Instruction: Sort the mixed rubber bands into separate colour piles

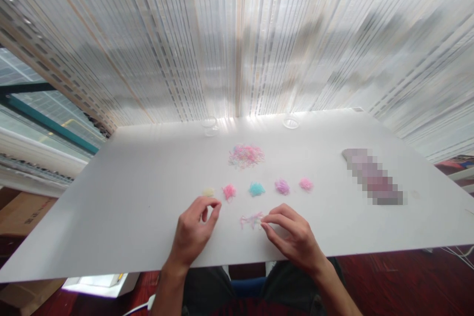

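Note:
My left hand (194, 227) is pinched, thumb and index fingertips together, just in front of a small pale yellow pile (208, 192) and a hot pink pile (229, 192). Whatever it holds is too small to make out. At the right end of a loose mixed cluster of thin pastel strands (252, 220), the thumb and index finger of my right hand (291, 231) close in a pinch, touching the strands. Teal (256, 188), purple (282, 186) and light pink (306, 184) piles continue the row. Behind them lies a larger mixed pile of strands (246, 156).
Clear round dishes (211, 129) and another clear dish (291, 122) stand at the back of the white table (122, 207), by the blinds (222, 49). A pixelated elongated object (374, 177) lies on the right. Cardboard boxes (22, 212) are at the left.

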Demonstrator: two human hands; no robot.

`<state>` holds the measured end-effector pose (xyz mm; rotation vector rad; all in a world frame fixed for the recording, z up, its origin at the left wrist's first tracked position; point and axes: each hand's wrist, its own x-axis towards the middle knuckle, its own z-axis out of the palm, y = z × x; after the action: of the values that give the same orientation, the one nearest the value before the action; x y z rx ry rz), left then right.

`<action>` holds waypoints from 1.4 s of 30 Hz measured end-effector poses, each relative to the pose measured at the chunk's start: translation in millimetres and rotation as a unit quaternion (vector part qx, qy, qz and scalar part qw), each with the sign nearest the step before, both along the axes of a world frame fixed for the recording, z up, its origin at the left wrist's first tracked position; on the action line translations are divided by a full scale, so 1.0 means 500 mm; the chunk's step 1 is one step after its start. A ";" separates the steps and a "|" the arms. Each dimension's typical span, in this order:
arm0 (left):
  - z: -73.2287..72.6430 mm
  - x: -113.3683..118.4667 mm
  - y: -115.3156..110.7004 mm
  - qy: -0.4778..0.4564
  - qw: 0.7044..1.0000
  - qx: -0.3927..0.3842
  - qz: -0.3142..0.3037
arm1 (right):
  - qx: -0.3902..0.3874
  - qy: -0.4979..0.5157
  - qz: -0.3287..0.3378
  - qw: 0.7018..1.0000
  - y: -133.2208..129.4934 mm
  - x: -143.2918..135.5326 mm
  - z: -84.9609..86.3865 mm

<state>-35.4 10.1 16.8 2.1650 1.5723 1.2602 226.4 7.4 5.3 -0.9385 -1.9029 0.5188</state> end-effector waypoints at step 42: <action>-0.027 0.093 0.000 -0.031 0.984 -0.091 -0.150 | -0.045 -0.089 -0.029 0.995 0.012 -0.005 -0.017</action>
<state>11.2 9.9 3.4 2.1247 1.2268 1.0363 223.9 13.5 -3.0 -1.1275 -2.0182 0.5043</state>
